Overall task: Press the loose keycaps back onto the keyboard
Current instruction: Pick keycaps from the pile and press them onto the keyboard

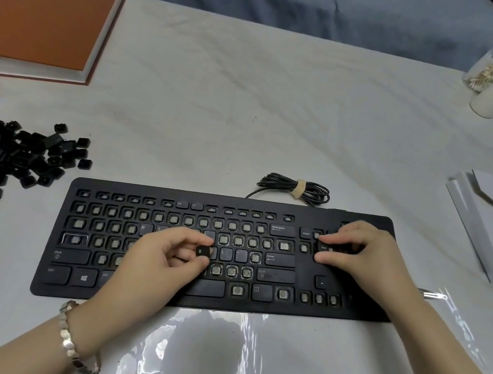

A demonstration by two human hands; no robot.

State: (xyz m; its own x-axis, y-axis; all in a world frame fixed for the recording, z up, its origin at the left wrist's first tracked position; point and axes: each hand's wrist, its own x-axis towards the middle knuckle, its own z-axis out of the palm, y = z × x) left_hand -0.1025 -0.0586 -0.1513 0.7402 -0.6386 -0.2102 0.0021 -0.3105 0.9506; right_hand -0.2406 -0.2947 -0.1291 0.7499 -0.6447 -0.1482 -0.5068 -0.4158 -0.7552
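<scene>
One keycap [200,251] between pinching left fingers [191,237], right fingers [337,242] loose on one keyboard [146,191].

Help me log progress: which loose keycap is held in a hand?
The keycap marked 8, pinched by the left hand over the keyboard; the other keycaps lie piled at left.

Soft, even indoor light; white glare on the plastic sheet [210,354] at bottom centre; frame edges bend and blur.
</scene>
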